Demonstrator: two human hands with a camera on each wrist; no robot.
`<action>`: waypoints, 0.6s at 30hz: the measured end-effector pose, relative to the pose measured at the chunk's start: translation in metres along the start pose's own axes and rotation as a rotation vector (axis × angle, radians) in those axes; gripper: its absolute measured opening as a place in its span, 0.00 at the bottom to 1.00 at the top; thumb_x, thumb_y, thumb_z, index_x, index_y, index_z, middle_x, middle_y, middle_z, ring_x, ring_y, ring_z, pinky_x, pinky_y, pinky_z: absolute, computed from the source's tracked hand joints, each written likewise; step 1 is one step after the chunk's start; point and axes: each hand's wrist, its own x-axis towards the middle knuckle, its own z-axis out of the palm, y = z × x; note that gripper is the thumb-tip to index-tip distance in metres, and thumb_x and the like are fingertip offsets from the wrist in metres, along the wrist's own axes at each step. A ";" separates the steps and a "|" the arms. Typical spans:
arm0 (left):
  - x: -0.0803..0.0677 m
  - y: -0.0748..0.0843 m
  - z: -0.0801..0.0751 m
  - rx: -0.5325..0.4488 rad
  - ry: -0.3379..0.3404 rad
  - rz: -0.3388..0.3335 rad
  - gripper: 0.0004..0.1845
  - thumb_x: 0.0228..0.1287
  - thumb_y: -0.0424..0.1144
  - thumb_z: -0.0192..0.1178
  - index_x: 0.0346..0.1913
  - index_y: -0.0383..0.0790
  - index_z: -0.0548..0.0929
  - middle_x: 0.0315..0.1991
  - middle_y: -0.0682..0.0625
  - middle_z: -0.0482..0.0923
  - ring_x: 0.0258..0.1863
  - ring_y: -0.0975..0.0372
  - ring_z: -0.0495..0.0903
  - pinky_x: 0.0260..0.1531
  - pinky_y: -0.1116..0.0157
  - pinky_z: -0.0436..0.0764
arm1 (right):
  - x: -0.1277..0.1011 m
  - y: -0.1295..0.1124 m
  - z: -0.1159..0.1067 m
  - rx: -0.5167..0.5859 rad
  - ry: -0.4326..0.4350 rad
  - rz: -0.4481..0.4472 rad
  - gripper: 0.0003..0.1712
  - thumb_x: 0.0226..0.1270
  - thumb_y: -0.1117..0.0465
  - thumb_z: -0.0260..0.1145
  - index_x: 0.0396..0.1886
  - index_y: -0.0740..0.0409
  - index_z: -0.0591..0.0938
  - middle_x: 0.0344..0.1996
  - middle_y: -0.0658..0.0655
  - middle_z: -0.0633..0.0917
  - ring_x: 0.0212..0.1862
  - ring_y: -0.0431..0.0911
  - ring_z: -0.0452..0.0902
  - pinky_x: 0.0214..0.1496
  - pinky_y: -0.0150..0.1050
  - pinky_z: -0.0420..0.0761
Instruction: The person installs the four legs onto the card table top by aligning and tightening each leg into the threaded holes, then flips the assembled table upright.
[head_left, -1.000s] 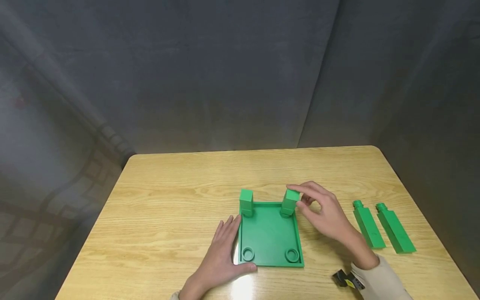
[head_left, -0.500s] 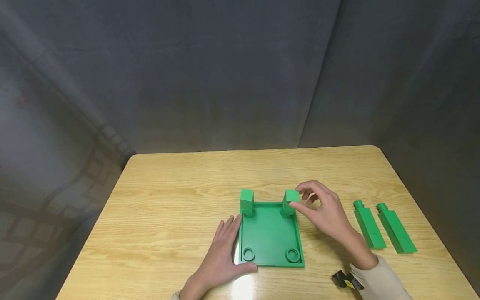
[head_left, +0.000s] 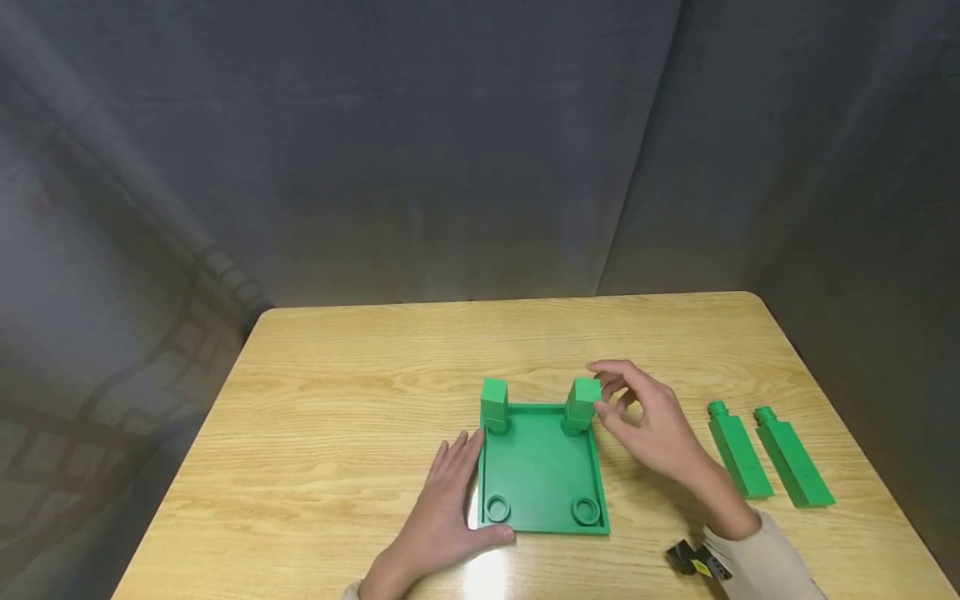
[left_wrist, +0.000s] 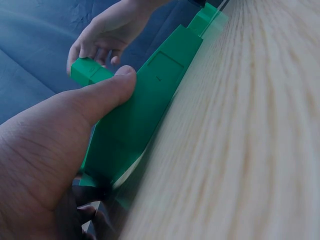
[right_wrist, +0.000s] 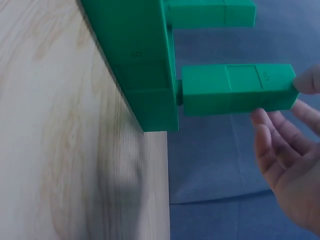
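Observation:
A green base plate (head_left: 540, 471) lies flat on the wooden table (head_left: 337, 400), with two green posts upright in its far corners. My right hand (head_left: 637, 417) curls round the top of the right post (head_left: 581, 404). In the right wrist view its thumb (right_wrist: 309, 80) touches the end of that post (right_wrist: 235, 90) and the other fingers (right_wrist: 272, 135) sit loosely beside it. The left post (head_left: 492, 404) stands free. My left hand (head_left: 442, 504) lies flat against the plate's left edge, with its thumb (left_wrist: 100, 95) resting on the plate (left_wrist: 145, 115).
Two more green posts (head_left: 738, 450) (head_left: 795, 458) lie side by side on the table to the right of my right hand. Two round sockets (head_left: 497, 506) (head_left: 585, 510) show in the plate's near corners. Dark cloth hangs behind the table.
My right hand has shifted its fingers on the right post's top, the index finger now reaching over it. The left hand, plate and loose posts have stayed put.

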 end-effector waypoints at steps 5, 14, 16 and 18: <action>0.000 0.000 0.001 0.001 0.016 0.019 0.73 0.54 0.76 0.75 0.92 0.45 0.49 0.91 0.44 0.52 0.91 0.49 0.45 0.88 0.63 0.29 | 0.001 -0.001 0.001 0.025 -0.073 -0.032 0.32 0.72 0.78 0.71 0.73 0.54 0.84 0.49 0.48 0.84 0.42 0.38 0.78 0.41 0.31 0.85; 0.001 0.000 0.000 0.003 0.006 0.004 0.73 0.54 0.76 0.76 0.92 0.45 0.49 0.91 0.44 0.52 0.91 0.50 0.44 0.89 0.57 0.32 | 0.001 0.001 0.006 -0.035 0.009 0.008 0.29 0.65 0.71 0.81 0.65 0.54 0.88 0.42 0.45 0.84 0.38 0.37 0.79 0.39 0.30 0.86; 0.000 0.001 0.000 0.002 0.002 -0.001 0.74 0.53 0.76 0.76 0.93 0.45 0.49 0.91 0.45 0.51 0.91 0.51 0.44 0.89 0.55 0.33 | 0.000 0.001 0.008 -0.055 0.043 0.011 0.28 0.61 0.71 0.84 0.61 0.54 0.89 0.42 0.45 0.84 0.37 0.38 0.79 0.38 0.28 0.84; 0.000 0.001 0.000 0.001 0.000 -0.002 0.74 0.53 0.75 0.76 0.93 0.45 0.48 0.91 0.45 0.51 0.91 0.51 0.44 0.89 0.54 0.33 | 0.000 0.002 0.009 -0.070 0.075 0.000 0.28 0.57 0.71 0.86 0.57 0.55 0.89 0.41 0.46 0.84 0.37 0.39 0.79 0.38 0.27 0.83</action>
